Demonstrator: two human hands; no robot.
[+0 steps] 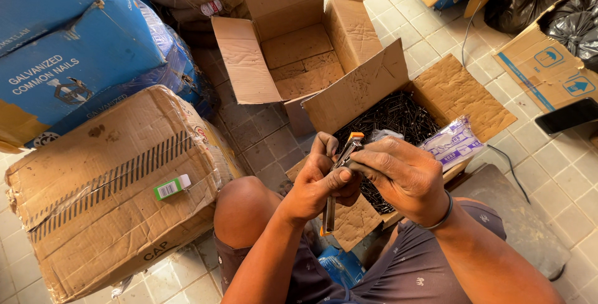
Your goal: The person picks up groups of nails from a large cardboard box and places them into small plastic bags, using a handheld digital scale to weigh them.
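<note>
Two hands meet over my lap, and between them I see a slim metal tool [339, 176] with an orange tip at the top and an orange bit at its lower end. It stands nearly upright, tilted a little to the right, just above the near edge of an open box of nails [398, 117].

My left hand [317, 185] is wrapped around the tool's middle, its grip closed on the shaft, thumb laid across the front. My right hand [405, 176] comes in from the right, palm down, fingers curled, their tips pinched on the tool's upper part just below the orange tip. A dark band sits on the right wrist.

Both forearms rise from the bottom edge and are cut off there. The fingers cover most of the shaft, so I cannot tell what kind of tool it is. The right hand hides the near part of the nails. A clear packet [455, 142] lies on the box's right flap, and an empty box [299, 48] stands open behind on the tiled floor [560, 173].
</note>
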